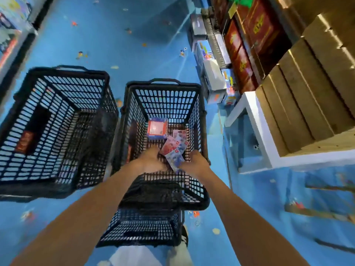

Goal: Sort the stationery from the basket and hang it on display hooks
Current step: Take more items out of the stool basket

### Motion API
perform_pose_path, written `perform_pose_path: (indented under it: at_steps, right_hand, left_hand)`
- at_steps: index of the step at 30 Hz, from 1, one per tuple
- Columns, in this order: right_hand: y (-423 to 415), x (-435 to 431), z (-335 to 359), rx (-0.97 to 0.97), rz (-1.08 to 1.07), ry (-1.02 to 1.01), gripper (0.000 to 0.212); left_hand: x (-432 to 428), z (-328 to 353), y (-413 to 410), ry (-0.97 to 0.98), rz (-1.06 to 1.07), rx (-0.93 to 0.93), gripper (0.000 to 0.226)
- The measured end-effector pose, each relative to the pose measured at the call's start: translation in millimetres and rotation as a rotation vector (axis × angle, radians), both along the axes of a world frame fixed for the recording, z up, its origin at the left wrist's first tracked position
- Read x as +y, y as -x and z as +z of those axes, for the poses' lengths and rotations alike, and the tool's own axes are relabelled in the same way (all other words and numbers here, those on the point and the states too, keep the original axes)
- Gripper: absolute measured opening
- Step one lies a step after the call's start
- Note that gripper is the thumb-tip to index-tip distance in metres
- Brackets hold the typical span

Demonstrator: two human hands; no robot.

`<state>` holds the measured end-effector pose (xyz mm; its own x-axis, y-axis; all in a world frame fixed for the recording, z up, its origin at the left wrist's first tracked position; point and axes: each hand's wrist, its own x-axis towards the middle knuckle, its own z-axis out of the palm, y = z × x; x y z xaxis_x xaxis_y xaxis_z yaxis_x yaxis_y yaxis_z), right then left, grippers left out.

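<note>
stationery packets (173,150), pink and blue, lie fanned on the bottom of the middle basket (165,100), towards its near right corner, and that is where we are reaching. nearest to us, pale trouser legs (134,256) show below a second black basket (142,229), which sits lower than the middle one and is partly covered by it. our two bare forearms run up over it and into the middle basket. the left hand (151,160) points its fingers down at the near left edge of the packets; the right hand (196,162) meets their near right edge by the basket wall. the hands are a little apart with the packets between them, both touching, but the blur and the hidden fingers leave us unable to tell whether either one grips. just beyond the packets stands a red-framed box (157,128), against the far part of the bottom. to the left, apart from the middle basket, a third black basket (76,89) holds a dark pack with a red label (26,142). all stand on a blue floor (134,45). on the right, a white shelf (257,131) carries brown cartons (307,93), with red boxes (259,31) farther off.
</note>
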<state>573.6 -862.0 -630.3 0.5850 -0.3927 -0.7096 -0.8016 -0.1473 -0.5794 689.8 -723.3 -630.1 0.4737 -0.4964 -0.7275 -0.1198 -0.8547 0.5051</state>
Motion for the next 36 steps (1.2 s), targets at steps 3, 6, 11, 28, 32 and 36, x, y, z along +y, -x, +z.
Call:
perform_pose_path:
  at_steps: [3,6,11,28,32,36]
  right_hand:
    - [-36,0,-61,0.04,0.065,0.032,0.037]
    - [-60,5,-110,0.098,0.051,0.033,0.047]
    - [-70,6,-183,0.147,-0.067,0.084,0.055]
    - [-78,18,-187,0.072,-0.489,0.027,0.039]
    - [-82,17,-181,-0.061,-0.577,-0.089,0.032]
    - [-87,21,-186,-0.152,-0.65,-0.199,0.032]
  left_hand:
    - [-16,-61,-16,0.031,0.01,-0.005,0.037]
    - [-27,-121,-32,0.097,0.032,-0.051,0.021]
    - [-38,-169,-45,0.127,0.153,-0.086,0.021]
    - [-33,-184,-53,0.328,0.65,0.137,0.026]
    - [-26,-171,-54,0.316,0.767,0.215,0.028]
    - [-28,-168,-58,0.354,0.758,0.266,0.025]
